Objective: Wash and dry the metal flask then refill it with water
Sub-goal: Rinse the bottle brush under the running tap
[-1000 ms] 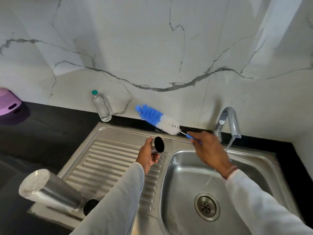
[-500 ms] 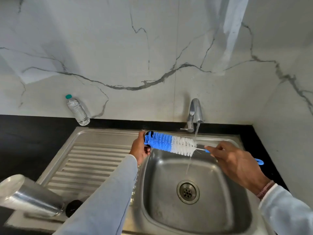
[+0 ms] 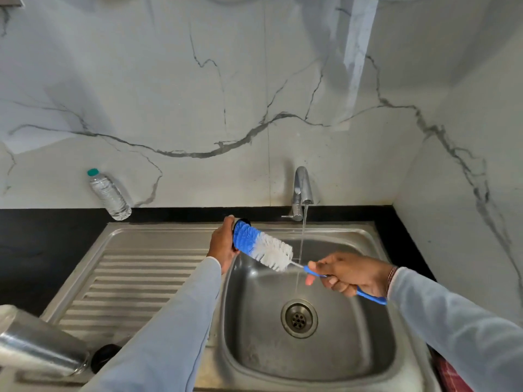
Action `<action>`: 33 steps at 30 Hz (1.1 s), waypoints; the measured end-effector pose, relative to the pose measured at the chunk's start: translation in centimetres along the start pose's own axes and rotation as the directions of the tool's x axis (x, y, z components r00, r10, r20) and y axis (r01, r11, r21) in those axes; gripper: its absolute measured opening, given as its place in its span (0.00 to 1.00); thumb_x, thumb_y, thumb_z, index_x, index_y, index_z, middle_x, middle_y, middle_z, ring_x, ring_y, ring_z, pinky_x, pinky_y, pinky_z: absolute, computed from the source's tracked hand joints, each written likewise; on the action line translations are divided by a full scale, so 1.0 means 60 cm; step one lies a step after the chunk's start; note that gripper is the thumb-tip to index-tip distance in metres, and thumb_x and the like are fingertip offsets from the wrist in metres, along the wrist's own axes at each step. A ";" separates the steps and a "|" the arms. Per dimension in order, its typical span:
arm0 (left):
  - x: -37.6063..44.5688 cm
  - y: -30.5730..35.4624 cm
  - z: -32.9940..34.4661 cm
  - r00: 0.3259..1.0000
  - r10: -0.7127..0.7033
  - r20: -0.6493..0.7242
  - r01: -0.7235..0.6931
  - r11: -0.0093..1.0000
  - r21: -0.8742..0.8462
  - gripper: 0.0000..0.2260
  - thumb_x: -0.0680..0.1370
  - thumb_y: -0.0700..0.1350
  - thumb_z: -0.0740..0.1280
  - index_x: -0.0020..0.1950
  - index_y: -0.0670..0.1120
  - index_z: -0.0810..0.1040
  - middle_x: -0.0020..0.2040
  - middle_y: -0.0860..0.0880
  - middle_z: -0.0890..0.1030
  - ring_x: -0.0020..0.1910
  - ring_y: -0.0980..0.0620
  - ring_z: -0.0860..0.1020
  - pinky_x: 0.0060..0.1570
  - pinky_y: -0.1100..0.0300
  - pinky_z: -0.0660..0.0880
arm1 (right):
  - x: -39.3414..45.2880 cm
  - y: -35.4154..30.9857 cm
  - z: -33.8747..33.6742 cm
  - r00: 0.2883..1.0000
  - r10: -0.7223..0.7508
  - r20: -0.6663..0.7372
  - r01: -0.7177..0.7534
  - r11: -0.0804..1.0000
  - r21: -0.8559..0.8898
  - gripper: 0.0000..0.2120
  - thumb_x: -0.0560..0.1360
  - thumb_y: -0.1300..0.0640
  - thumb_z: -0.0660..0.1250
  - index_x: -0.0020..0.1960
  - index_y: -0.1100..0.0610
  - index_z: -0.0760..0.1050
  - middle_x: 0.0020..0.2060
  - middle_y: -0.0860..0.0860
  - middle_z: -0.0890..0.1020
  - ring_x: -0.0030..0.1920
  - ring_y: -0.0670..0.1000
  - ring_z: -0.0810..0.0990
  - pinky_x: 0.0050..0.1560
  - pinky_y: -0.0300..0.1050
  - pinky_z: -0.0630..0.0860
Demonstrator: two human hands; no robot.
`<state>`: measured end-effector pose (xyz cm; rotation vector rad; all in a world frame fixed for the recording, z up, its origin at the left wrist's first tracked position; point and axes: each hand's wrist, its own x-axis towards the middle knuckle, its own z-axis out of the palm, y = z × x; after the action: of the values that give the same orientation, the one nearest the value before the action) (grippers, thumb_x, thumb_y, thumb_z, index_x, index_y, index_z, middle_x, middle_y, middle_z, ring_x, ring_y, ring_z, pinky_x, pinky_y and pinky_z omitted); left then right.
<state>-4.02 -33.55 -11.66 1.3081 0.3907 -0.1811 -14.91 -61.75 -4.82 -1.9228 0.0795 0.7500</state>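
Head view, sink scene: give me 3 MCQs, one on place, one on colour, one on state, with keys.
1. Where does the plastic bottle stand?
A. in the basin
B. on the counter by the wall
C. on the drainboard

2. What colour is the brush tip?
A. blue
B. green
C. red

3. What state is the tap in?
A. off
B. running
C. removed

Key: 1 B, it stands on the black counter against the marble wall. 2 A, blue bristles enter the cup in the left hand, and the right hand grips the handle. 3 B, a stream falls toward the drain.
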 end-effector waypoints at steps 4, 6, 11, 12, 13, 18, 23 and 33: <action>0.001 0.006 0.003 1.000 0.022 0.006 -0.023 0.993 0.118 0.14 0.83 0.54 0.62 0.47 0.44 0.72 0.31 0.47 0.70 0.26 0.53 0.66 0.27 0.60 0.63 | 0.005 0.013 -0.010 0.912 -0.306 -0.273 0.124 0.839 -0.529 0.17 0.81 0.42 0.63 0.47 0.51 0.85 0.28 0.45 0.77 0.28 0.49 0.73 0.31 0.43 0.69; 0.001 0.003 0.001 1.000 0.005 -0.009 -0.003 0.989 0.145 0.14 0.82 0.55 0.61 0.49 0.44 0.72 0.28 0.48 0.67 0.24 0.53 0.62 0.27 0.61 0.60 | 0.005 0.030 -0.004 0.708 -0.642 -0.296 0.005 0.423 -0.906 0.12 0.82 0.46 0.63 0.50 0.51 0.83 0.35 0.48 0.82 0.33 0.54 0.80 0.31 0.46 0.72; -0.005 0.004 -0.003 0.990 -0.134 0.048 0.119 0.964 0.237 0.17 0.83 0.57 0.60 0.48 0.43 0.72 0.30 0.48 0.67 0.25 0.54 0.60 0.27 0.60 0.59 | -0.008 0.059 0.002 0.351 -0.936 0.020 -0.030 -0.033 -0.999 0.17 0.82 0.59 0.55 0.58 0.57 0.83 0.37 0.51 0.80 0.31 0.55 0.79 0.24 0.44 0.67; -0.008 0.006 -0.001 0.989 -0.140 0.048 0.123 0.958 0.258 0.17 0.83 0.57 0.60 0.46 0.43 0.71 0.30 0.48 0.66 0.24 0.54 0.60 0.27 0.60 0.59 | -0.009 0.062 0.000 0.349 -0.937 -0.001 -0.022 -0.007 -1.000 0.20 0.85 0.58 0.51 0.57 0.58 0.83 0.36 0.52 0.80 0.30 0.56 0.79 0.23 0.44 0.67; -0.008 0.008 0.002 0.990 -0.133 0.044 0.116 0.954 0.278 0.17 0.82 0.57 0.60 0.45 0.44 0.70 0.29 0.48 0.66 0.24 0.53 0.60 0.26 0.61 0.59 | -0.009 0.065 0.001 0.386 -0.921 -0.044 -0.027 0.036 -0.999 0.22 0.86 0.55 0.49 0.56 0.57 0.82 0.36 0.51 0.80 0.28 0.56 0.78 0.22 0.44 0.65; -0.015 0.025 0.017 0.996 -0.013 0.089 -0.006 0.978 0.208 0.17 0.82 0.57 0.62 0.43 0.44 0.73 0.32 0.45 0.72 0.27 0.51 0.68 0.29 0.60 0.65 | 0.005 0.069 0.009 0.811 -0.500 -0.305 0.205 0.729 -0.653 0.29 0.80 0.31 0.51 0.45 0.48 0.82 0.25 0.46 0.74 0.25 0.47 0.71 0.32 0.45 0.67; -0.025 0.047 0.031 0.991 0.064 0.119 -0.084 0.981 0.177 0.16 0.84 0.55 0.62 0.48 0.43 0.78 0.36 0.45 0.82 0.34 0.49 0.82 0.36 0.59 0.78 | -0.019 0.031 0.010 0.997 0.026 0.073 -0.034 0.993 0.113 0.20 0.81 0.40 0.62 0.51 0.56 0.82 0.29 0.48 0.65 0.28 0.47 0.58 0.26 0.38 0.56; -0.024 0.033 -0.004 0.964 -0.255 0.076 0.205 0.892 0.402 0.18 0.80 0.60 0.60 0.45 0.45 0.71 0.29 0.45 0.71 0.22 0.54 0.58 0.21 0.64 0.55 | -0.054 0.026 0.028 0.512 -0.848 -0.136 -0.152 0.066 -0.986 0.08 0.80 0.53 0.66 0.53 0.55 0.81 0.32 0.50 0.77 0.24 0.53 0.74 0.25 0.40 0.55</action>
<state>-4.71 -32.97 -9.38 1.6324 0.4145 -0.5651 -18.87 -61.95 -4.84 -3.1753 -0.6601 -0.8724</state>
